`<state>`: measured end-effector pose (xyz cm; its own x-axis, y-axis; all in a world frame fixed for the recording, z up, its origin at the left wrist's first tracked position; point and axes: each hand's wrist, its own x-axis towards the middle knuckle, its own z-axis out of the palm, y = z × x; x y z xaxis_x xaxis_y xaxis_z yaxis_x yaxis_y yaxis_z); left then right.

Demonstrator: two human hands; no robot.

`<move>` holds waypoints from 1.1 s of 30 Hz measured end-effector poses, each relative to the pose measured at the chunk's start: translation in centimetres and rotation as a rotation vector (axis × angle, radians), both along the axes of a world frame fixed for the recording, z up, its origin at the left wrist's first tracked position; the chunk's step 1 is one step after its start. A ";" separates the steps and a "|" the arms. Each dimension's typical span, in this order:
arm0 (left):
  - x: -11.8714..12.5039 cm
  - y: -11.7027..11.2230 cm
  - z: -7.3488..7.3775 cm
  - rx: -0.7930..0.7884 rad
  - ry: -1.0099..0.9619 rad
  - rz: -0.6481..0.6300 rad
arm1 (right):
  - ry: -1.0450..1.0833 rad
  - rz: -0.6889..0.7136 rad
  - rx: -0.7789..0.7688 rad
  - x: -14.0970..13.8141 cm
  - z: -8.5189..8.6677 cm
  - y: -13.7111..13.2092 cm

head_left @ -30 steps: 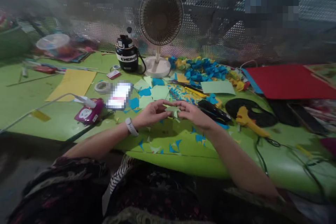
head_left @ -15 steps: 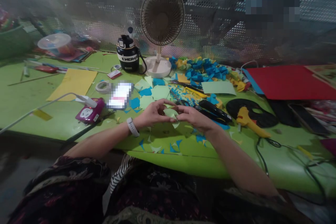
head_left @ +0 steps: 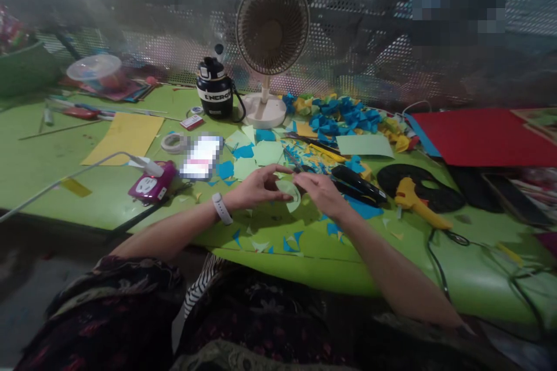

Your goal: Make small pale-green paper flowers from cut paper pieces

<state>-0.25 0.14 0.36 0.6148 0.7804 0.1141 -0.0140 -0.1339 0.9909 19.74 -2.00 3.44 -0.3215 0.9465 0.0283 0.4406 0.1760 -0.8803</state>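
A: Your left hand (head_left: 256, 186) pinches the green piece (head_left: 286, 188) narrowly between thumb and fingers.

B: And your right hand (head_left: 322, 192)? Its fingertips sit close together by the upper right edge of the piece, but I cannot tell whether they grip it or just touch it.

A: So the piece is between your 2 hands, over the near part of the table (head_left: 313, 269), its surface curved.

B: Blue and pale scraps (head_left: 288, 244) lie nearer you, along the table's edge. Just beyond your right hand is the black tool (head_left: 359, 184); farther right, the glue gun (head_left: 420, 206).

A: Beyond your left wrist, the phone (head_left: 201, 156) lies beside the tape (head_left: 167, 142).
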 end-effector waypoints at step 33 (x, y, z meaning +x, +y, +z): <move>-0.7 0.4 -0.1 0.208 0.046 0.115 | 0.248 -0.124 -0.188 0.0 0.0 0.5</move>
<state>-0.97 0.50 0.26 0.5313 0.8083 0.2538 0.0579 -0.3335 0.9410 19.77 -1.51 3.41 -0.2083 0.9742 -0.0872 0.2165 -0.0411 -0.9754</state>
